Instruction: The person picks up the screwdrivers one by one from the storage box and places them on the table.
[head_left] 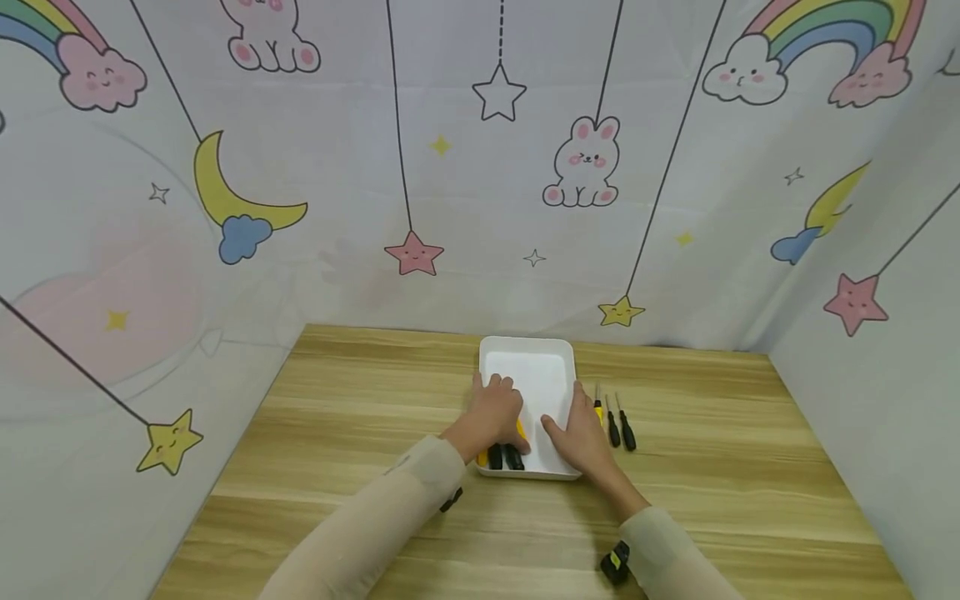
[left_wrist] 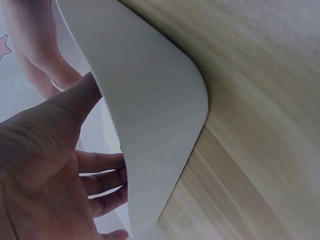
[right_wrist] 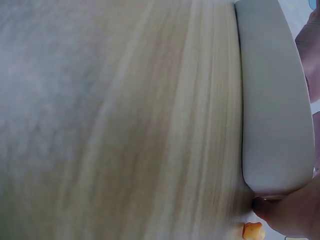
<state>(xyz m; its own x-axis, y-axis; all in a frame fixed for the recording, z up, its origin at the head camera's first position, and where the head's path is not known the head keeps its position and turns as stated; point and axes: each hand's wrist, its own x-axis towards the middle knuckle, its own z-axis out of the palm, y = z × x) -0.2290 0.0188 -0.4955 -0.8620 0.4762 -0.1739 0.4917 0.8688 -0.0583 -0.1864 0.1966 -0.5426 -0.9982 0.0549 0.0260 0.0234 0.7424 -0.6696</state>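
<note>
A white tray (head_left: 542, 462) sits on the wooden table. My left hand (head_left: 495, 414) reaches into its left half, over screwdriver-like tools with black handles (head_left: 513, 457) and a yellow handle (head_left: 482, 457). Another yellow piece (head_left: 521, 428) shows beside that hand's thumb. In the left wrist view the tray wall (left_wrist: 150, 100) hides the thumb tip and some fingertips, so whether they pinch anything is unclear. My right hand (head_left: 585, 433) grips the tray's right side, thumb inside and fingers outside. In the right wrist view a finger (right_wrist: 275, 212) touches the tray's corner.
Two black-handled screwdrivers (head_left: 627, 431) and a yellow-and-black one (head_left: 597, 407) lie right of the tray. A black-and-yellow object (head_left: 616, 563) rests by the right sleeve. A small black item (head_left: 452, 500) is partly behind the left sleeve. A printed curtain (head_left: 487, 183) hangs behind the table.
</note>
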